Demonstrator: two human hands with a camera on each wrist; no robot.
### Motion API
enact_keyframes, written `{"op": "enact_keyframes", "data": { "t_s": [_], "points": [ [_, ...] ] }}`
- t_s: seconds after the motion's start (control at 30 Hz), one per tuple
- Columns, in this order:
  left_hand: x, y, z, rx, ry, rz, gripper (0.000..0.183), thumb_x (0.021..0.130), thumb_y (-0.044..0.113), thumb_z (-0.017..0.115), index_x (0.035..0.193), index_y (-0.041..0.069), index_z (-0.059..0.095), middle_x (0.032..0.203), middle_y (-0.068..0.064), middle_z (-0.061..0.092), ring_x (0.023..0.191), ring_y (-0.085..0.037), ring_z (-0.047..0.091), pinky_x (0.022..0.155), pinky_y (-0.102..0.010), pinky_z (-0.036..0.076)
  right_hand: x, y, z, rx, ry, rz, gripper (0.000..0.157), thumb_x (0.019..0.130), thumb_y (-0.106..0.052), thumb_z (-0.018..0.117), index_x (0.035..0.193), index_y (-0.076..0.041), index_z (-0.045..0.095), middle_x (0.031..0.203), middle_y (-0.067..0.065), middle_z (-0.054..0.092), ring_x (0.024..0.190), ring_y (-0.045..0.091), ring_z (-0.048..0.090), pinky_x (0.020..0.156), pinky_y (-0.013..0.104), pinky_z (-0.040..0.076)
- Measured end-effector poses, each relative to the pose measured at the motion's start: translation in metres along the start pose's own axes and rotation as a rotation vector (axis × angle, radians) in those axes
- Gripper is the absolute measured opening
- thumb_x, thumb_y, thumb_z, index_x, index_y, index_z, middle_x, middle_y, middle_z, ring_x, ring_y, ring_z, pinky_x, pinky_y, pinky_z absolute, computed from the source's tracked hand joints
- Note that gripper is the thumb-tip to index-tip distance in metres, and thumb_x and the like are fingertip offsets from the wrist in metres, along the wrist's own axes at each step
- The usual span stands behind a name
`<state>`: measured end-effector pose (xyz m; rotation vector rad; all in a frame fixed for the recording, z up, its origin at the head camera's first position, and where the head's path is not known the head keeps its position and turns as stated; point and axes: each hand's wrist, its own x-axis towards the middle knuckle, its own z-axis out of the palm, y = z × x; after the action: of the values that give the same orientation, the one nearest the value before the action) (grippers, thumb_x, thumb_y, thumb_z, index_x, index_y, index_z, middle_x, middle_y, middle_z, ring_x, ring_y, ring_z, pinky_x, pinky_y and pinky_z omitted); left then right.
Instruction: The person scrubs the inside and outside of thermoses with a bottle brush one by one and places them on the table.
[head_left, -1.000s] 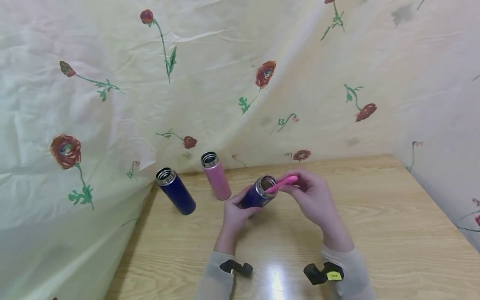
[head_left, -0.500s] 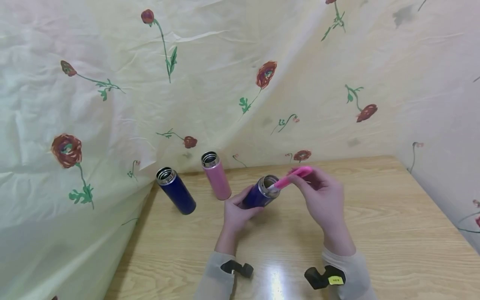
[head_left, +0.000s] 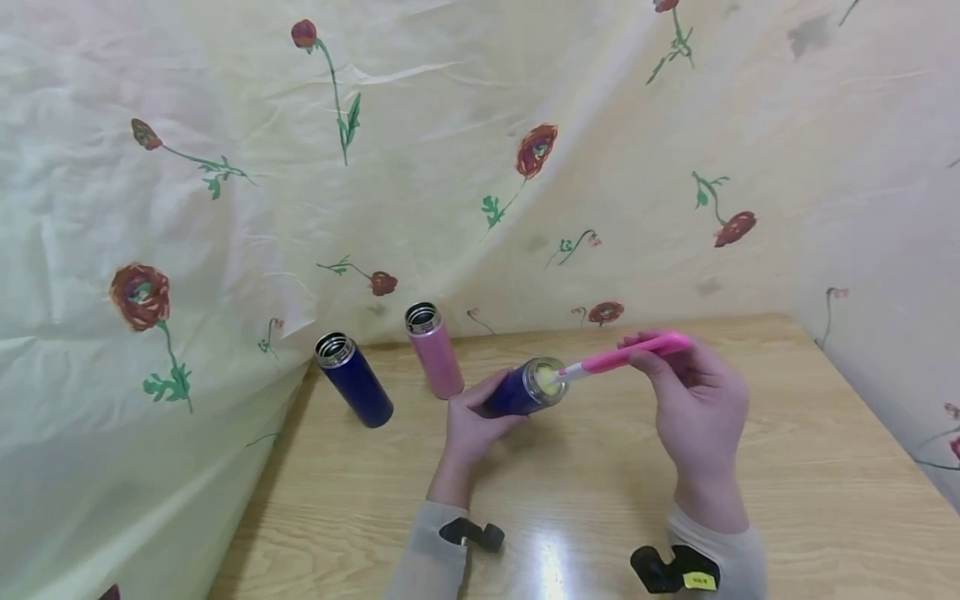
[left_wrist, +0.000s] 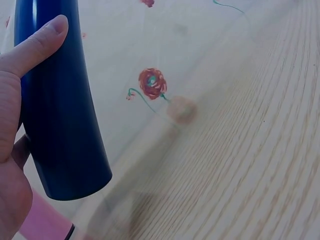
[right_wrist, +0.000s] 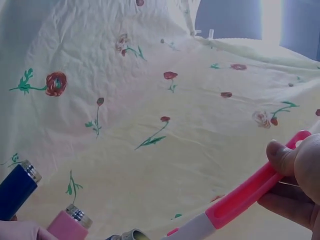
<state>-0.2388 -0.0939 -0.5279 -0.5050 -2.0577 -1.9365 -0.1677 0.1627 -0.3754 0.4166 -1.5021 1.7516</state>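
My left hand (head_left: 472,429) grips a dark blue metal bottle (head_left: 513,396), its open mouth leaning toward my right hand. In the left wrist view the thumb lies along the bottle's side, and its base hangs over the table. With my right hand (head_left: 701,404) I hold the pink handle of a bottle brush (head_left: 618,358) between thumb and fingers. A white shaft runs from the handle into the bottle's mouth. Pale yellow sponge (head_left: 549,380) shows inside the steel rim; the rest of the brush head is hidden within the bottle.
Left of my hands, a pink bottle (head_left: 437,358) and another dark blue bottle (head_left: 358,387) stand without lids on the wooden table (head_left: 780,450). Cream cloth (head_left: 420,167) with a flower print hangs behind the table and along its sides.
My right hand has moved right and drawn the brush outward, so the white shaft and yellow sponge have come into sight. The held bottle has tipped slightly further to the right.
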Motion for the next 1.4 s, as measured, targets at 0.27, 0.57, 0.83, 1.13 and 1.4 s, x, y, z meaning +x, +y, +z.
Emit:
{"op": "enact_keyframes", "data": {
  "t_s": [0.27, 0.57, 0.83, 1.13, 1.4],
  "points": [
    [0.0, 0.002, 0.0, -0.034, -0.01, -0.027, 0.074, 0.064, -0.012, 0.095, 0.133, 0.003, 0.074, 0.131, -0.011, 0.074, 0.129, -0.029, 0.067, 0.118, -0.035, 0.045, 0.003, -0.005, -0.003, 0.088, -0.008, -0.081, 0.014, 0.085, 0.03, 0.068, 0.098, 0.027, 0.065, 0.097, 0.014, 0.081, 0.09, 0.02, 0.078, 0.088, 0.024, 0.062],
    [0.001, 0.004, 0.0, -0.115, -0.016, -0.058, 0.075, 0.063, -0.018, 0.092, 0.133, -0.001, 0.072, 0.131, -0.013, 0.074, 0.132, -0.028, 0.065, 0.119, -0.034, 0.043, 0.006, -0.006, -0.003, 0.283, -0.259, -0.36, 0.009, 0.093, 0.022, 0.062, 0.084, 0.021, 0.062, 0.088, 0.021, 0.078, 0.096, 0.022, 0.079, 0.082, 0.02, 0.061],
    [0.0, 0.003, 0.001, -0.143, -0.04, -0.02, 0.077, 0.061, -0.022, 0.09, 0.133, -0.005, 0.07, 0.13, -0.016, 0.073, 0.13, -0.026, 0.066, 0.118, -0.035, 0.044, 0.008, -0.007, -0.002, 0.35, -0.152, -0.331, 0.011, 0.091, 0.019, 0.07, 0.087, 0.025, 0.062, 0.09, 0.024, 0.078, 0.092, 0.024, 0.08, 0.081, 0.022, 0.062],
    [-0.002, 0.004, 0.003, -0.014, -0.012, -0.046, 0.072, 0.063, -0.007, 0.098, 0.131, 0.008, 0.077, 0.127, -0.004, 0.076, 0.126, -0.025, 0.069, 0.116, -0.036, 0.047, 0.001, -0.003, -0.009, 0.173, 0.023, -0.049, 0.022, 0.084, 0.022, 0.078, 0.099, 0.029, 0.064, 0.097, 0.018, 0.081, 0.085, 0.02, 0.079, 0.063, 0.015, 0.057],
    [-0.001, 0.006, 0.01, -0.028, -0.016, -0.008, 0.073, 0.062, -0.012, 0.097, 0.13, 0.003, 0.076, 0.125, -0.01, 0.076, 0.124, -0.029, 0.07, 0.114, -0.038, 0.049, -0.002, 0.011, 0.009, -0.25, -0.051, 0.269, 0.016, 0.092, 0.0, 0.083, 0.097, 0.009, 0.071, 0.093, -0.003, 0.077, 0.081, 0.012, 0.074, 0.07, 0.022, 0.063]
  ]
}}
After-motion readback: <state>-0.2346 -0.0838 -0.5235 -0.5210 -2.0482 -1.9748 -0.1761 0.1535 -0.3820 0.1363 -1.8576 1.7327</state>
